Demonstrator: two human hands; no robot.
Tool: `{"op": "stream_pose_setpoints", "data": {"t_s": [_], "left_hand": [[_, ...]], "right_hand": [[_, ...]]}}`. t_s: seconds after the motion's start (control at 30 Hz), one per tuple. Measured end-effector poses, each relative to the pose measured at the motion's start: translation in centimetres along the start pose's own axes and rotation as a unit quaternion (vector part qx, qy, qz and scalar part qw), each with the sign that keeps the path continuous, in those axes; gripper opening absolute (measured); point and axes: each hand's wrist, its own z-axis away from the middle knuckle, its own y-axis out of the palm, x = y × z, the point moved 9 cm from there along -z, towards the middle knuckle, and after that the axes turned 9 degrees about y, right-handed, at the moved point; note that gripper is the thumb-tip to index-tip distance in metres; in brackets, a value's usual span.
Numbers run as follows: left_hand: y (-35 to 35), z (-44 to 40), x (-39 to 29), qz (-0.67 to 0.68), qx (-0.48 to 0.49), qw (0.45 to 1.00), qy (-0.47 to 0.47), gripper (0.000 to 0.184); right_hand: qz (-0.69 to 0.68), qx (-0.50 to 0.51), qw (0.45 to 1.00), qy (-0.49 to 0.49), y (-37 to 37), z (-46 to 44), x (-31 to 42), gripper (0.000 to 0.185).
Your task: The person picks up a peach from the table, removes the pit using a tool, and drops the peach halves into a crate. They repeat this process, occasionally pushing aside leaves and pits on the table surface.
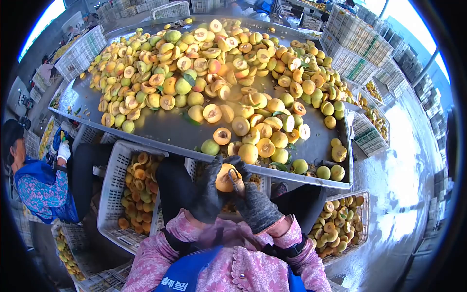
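My left hand (208, 192), in a dark glove, is closed around a halved yellow peach (225, 178) just in front of the metal table's near edge. My right hand (259, 208), in a grey knit glove, grips a small pitting tool (237, 183). Its curved metal end is against the cut face of the peach, and the gloved fingers hide most of the handle. Beyond my hands, a large heap of whole and halved peaches (212, 113) lies on the metal table (163, 134).
A crate (110, 194) of peach halves stands left of my knees, another crate (366, 214) to the right. Part of a third shows beneath my hands. Stacked crates (357, 39) stand at the back right. A gloved co-worker (44, 187) sits at the left.
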Motion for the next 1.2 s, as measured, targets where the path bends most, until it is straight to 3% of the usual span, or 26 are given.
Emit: {"op": "stream_pose_setpoints", "data": {"t_s": [0.07, 0.17, 0.27, 0.33, 0.43, 0.53, 0.6, 0.67, 0.7, 0.77, 0.83, 0.97, 1.03, 1.13, 1.2], "left_hand": [[-0.2, 0.2, -0.1, -0.028, -0.012, 0.999, 0.023, 0.041], [-0.5, 0.3, 0.5, 0.005, -0.006, 1.0, 0.014, 0.043], [-0.5, 0.2, 0.4, -0.022, -0.01, 0.999, 0.026, 0.042], [-0.8, 0.1, 0.3, -0.075, -0.004, 0.996, 0.048, 0.042], [-2.1, -0.4, 0.0, -0.345, 0.039, 0.931, 0.112, 0.038], [-2.2, -0.4, 0.2, -0.193, 0.026, 0.98, 0.04, 0.031], [-8.7, -1.4, 3.6, -0.219, 0.013, 0.975, 0.032, 0.028], [-8.0, -1.6, 2.1, -0.362, 0.094, 0.923, 0.089, 0.027], [-7.0, -1.0, 1.1, -0.481, 0.177, 0.846, 0.146, 0.027], [-3.2, -0.2, -0.6, -0.581, 0.263, 0.743, 0.205, 0.027], [-1.0, 0.2, -1.2, -0.572, 0.28, 0.741, 0.212, 0.025], [-0.9, -0.2, -0.9, -0.411, 0.201, 0.882, 0.109, 0.025], [-2.1, 0.0, -0.5, -0.321, 0.134, 0.935, 0.074, 0.027], [-3.4, 0.1, 0.3, -0.349, 0.089, 0.931, 0.056, 0.03], [-3.5, 0.3, 0.7, -0.296, 0.037, 0.954, 0.018, 0.031]], "right_hand": [[0.044, -0.036, 0.998, -0.021, 0.2, 0.1, 0.1, 0.055], [0.018, -0.09, 0.995, -0.031, 0.7, -0.1, -0.8, 0.076], [0.004, -0.043, 0.998, 0.037, 1.4, -0.4, -1.6, 0.077], [-0.05, -0.056, 0.996, -0.041, 1.9, -0.8, -1.5, 0.076], [-0.078, -0.043, 0.994, -0.058, 2.4, -0.8, -2.0, 0.068], [0.008, -0.031, 0.998, -0.061, 3.5, -0.9, -2.9, 0.052], [0.019, -0.018, 0.996, -0.079, 3.7, -0.6, -2.8, 0.042], [-0.036, 0.008, 0.995, -0.09, 2.9, -0.1, -2.4, 0.036], [-0.06, 0.026, 0.994, -0.087, 3.0, 0.1, -2.7, 0.036], [-0.081, 0.076, 0.992, -0.056, 4.4, -0.2, -4.2, 0.041], [-0.082, 0.116, 0.99, -0.017, 3.9, -0.1, -3.8, 0.041], [-0.153, 0.149, 0.974, 0.071, 3.6, -0.1, -3.9, 0.043], [-0.108, 0.148, 0.983, 0.009, 3.4, 0.3, -3.0, 0.043], [-0.152, 0.136, 0.978, -0.042, 2.9, 0.8, -1.5, 0.036], [-0.265, 0.153, 0.952, 0.011, 3.5, 0.6, -1.8, 0.033]]}}
